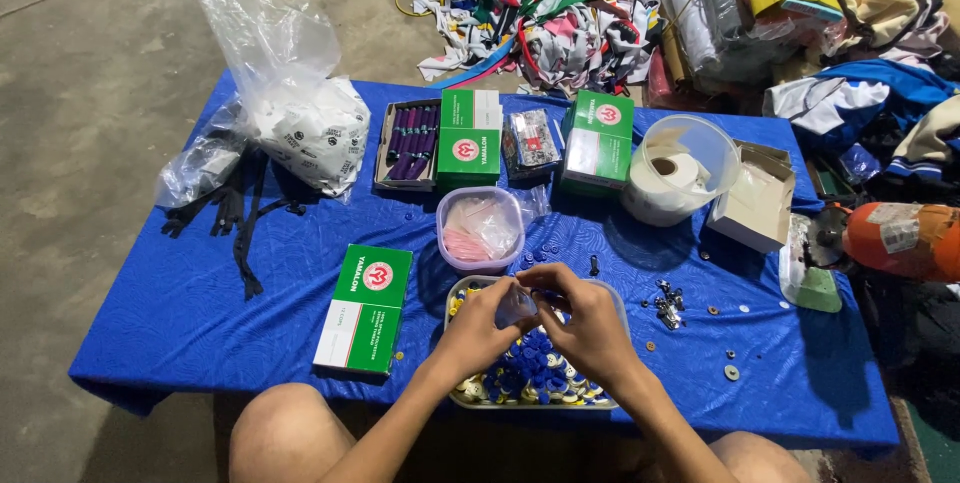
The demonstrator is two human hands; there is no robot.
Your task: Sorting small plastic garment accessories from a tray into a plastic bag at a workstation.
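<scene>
Both knees frame the lower edge. Above the button tray (pixel 470 398), my left hand (pixel 478 328) and right hand (pixel 590 323) pinch a small clear bag (pixel 516 305), at frame centre.

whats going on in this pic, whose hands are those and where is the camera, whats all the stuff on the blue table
There is no machine here: a person sits at a low table, and the single camera is worn on their head, looking down at their own two bare hands. The left hand and right hand meet over a clear tub of blue and yellow buttons and pinch a small clear plastic bag between them. On the blue tablecloth lie green-and-white boxes, a tub with pink contents, an open box of purple spools, a white tape roll in a clear container, black zippers and a big plastic bag. Fabric scraps are piled behind.
</scene>
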